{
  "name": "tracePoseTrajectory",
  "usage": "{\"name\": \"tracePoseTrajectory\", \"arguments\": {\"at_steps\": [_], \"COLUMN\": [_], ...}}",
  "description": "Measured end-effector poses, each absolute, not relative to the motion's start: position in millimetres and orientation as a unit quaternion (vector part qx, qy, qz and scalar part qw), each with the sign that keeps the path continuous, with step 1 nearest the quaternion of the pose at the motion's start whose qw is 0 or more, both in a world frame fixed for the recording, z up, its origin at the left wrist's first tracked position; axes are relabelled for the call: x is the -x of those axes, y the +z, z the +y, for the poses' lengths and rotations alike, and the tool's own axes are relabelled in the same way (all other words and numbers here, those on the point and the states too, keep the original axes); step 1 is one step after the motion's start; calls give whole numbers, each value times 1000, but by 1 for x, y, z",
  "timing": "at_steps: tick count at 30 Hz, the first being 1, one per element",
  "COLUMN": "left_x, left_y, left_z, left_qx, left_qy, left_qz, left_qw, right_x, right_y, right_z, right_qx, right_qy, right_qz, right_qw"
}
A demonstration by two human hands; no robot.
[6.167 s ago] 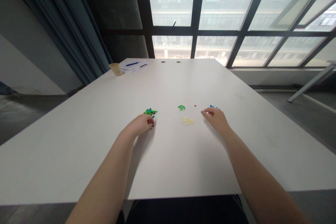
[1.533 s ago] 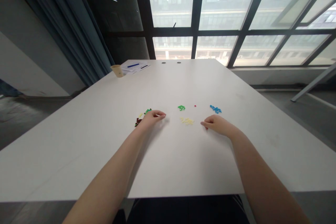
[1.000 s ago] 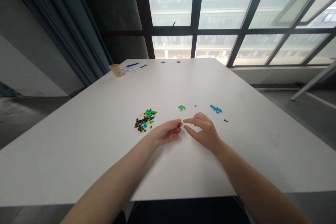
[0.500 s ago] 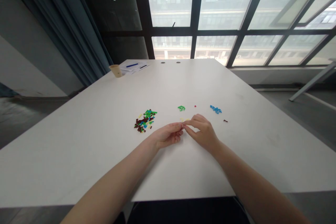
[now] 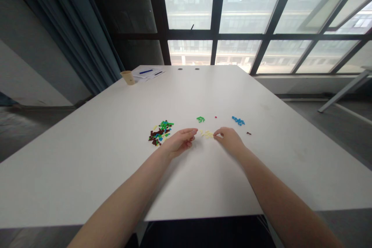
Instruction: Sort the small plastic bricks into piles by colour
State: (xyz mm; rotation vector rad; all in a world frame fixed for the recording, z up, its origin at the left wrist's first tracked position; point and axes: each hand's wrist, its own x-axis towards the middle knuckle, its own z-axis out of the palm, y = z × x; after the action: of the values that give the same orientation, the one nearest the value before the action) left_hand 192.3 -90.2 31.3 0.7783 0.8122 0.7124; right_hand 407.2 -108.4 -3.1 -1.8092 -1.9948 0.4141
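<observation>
My left hand [image 5: 180, 142] hovers just left of a small pile of pale yellow pieces [image 5: 208, 135], its thumb and fingers pinched together. Whatever may sit between those fingertips is too small to make out. At the right edge of the same yellow pile, my right hand [image 5: 231, 140] has its thumb and forefinger closed, tips down by the pieces. A mixed heap of tiny brown, green, blue and yellow pieces [image 5: 159, 133] lies beyond my left wrist. Behind the yellow pile are green pieces [image 5: 200, 119] and a single red piece [image 5: 216, 117].
Blue pieces [image 5: 238, 120] and a few dark brown ones [image 5: 248, 133] lie to the right on the white table [image 5: 116, 151]. Far left stand a paper cup [image 5: 128, 78] and papers [image 5: 142, 74] with a blue pen [image 5: 146, 71]. Windows rise behind the table.
My hands were together at the fingertips and have parted. The left moved left and slightly away from me; the right went down to the yellow pile, which now shows between them.
</observation>
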Motion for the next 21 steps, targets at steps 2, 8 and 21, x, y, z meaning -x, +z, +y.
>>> {"name": "tracePoseTrajectory", "arguments": {"at_steps": [2, 8, 21], "left_x": [-193, -190, -136], "left_y": [30, 20, 33], "left_z": [-90, -86, -54], "left_qx": [-396, -530, -724], "left_qy": [324, 290, 236], "left_qz": [400, 474, 619], "left_qw": [760, 640, 193], "right_x": [-402, -396, -425], "right_y": [-4, -7, 16], "right_z": [-109, -109, -109], "right_qx": [641, 633, 678], "right_qy": [147, 135, 141], "right_qz": [-724, -735, -662], "right_qw": [209, 203, 288]}}
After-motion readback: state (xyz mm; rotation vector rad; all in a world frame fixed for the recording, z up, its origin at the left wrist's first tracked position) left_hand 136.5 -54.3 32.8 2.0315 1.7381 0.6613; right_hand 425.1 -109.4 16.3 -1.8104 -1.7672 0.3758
